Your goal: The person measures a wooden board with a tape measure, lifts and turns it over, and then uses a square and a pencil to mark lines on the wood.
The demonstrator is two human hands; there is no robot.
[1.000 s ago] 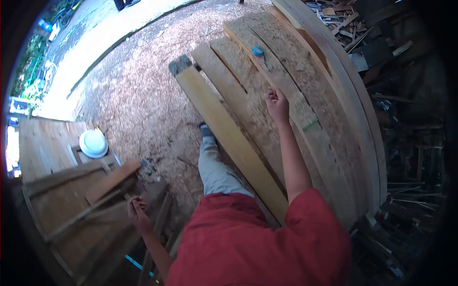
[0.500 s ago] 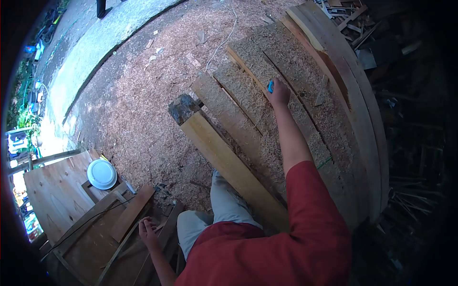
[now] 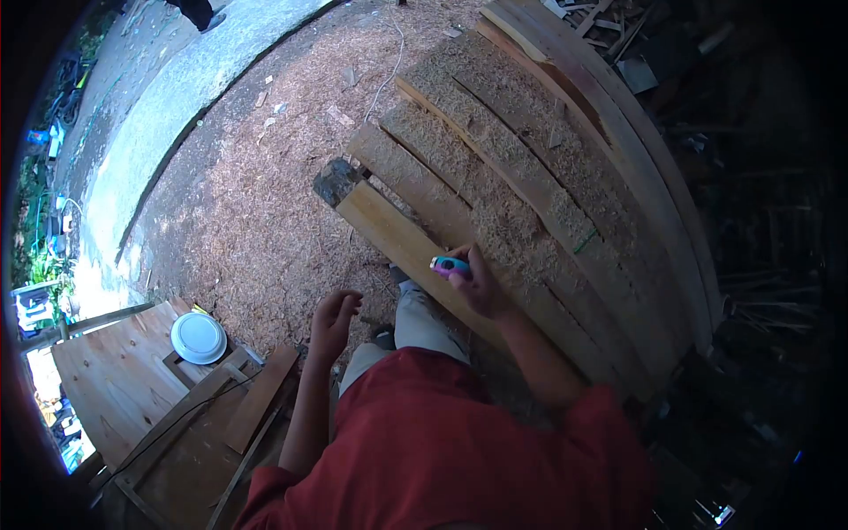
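My right hand is closed around a small teal-and-purple object that looks like a tape measure, with a pale tip pointing left. It is held above the light-coloured wooden beam and the boards beside it. My left hand hangs in the air left of my legs, over the shavings-covered ground. Its fingers are loosely bent and hold nothing. Several wide planks lie side by side to the right, strewn with wood shavings.
A white round lid or bucket rests by a plywood sheet and wooden frames at the lower left. Shavings cover the ground. Long thick boards run along the right. A person's foot shows at the top left.
My right hand has drawn back from the planks toward my body with the tape measure. My left hand has risen and moved right, away from the wooden frames.
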